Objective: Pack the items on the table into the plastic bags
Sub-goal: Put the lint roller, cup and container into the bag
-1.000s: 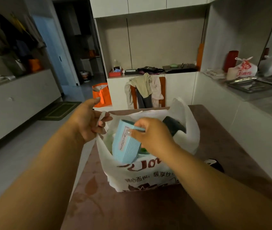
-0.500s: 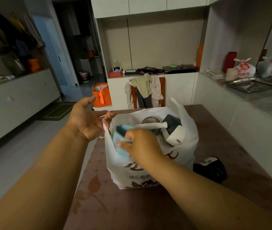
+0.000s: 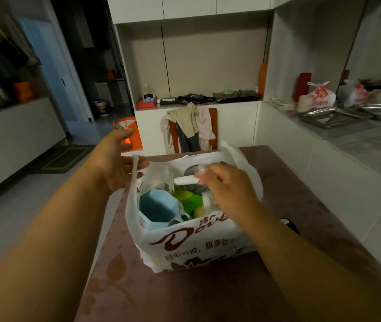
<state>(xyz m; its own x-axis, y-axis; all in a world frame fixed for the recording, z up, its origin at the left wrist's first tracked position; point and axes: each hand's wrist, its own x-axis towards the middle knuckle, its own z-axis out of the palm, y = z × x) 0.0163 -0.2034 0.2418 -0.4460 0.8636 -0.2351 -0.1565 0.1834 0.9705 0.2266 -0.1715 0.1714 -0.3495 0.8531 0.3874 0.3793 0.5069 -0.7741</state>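
A white plastic bag (image 3: 198, 247) with red lettering stands open on the brown table (image 3: 161, 296). Inside it a light blue ribbed container (image 3: 159, 208) lies at the left, beside green items (image 3: 189, 201). A round dark item with a white handle (image 3: 184, 181) lies further back. My left hand (image 3: 115, 163) holds the bag's left handle (image 3: 135, 182) up and outward. Over the bag's mouth hovers my right hand (image 3: 229, 189), fingers loosely curled and holding nothing, its fingertips close to the white handle.
A dark object (image 3: 289, 225) lies on the table right of the bag, mostly hidden by my right arm. Behind the table is a chair draped with clothes (image 3: 189, 126). Metal trays (image 3: 333, 116) and tied bags (image 3: 319, 96) sit on the right counter.
My right hand lowered the blue container into the bag, let it go, and rose toward the back of the bag. My left hand kept holding the handle.
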